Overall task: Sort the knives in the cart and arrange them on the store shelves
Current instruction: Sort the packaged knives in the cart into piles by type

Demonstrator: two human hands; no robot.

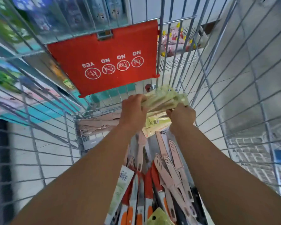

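Both my hands reach into a wire cart (217, 88) and hold one bundle of pale green knives (164, 98) near its far end. My left hand (134, 109) grips the bundle's left end, my right hand (182, 115) its lower right side. Below them lie loose pink knives (173, 159), a stack of pink knives (97, 125) at the far left, red and orange-handled packaged knives (141, 192), and green packaged knives (156, 124).
A red child-seat flap (104, 59) with YES/NO signs hangs at the cart's far end. Store shelves with packaged goods (31, 17) blur on the left. A white basket of goods (177, 39) and tiled floor (250, 54) lie beyond the wire.
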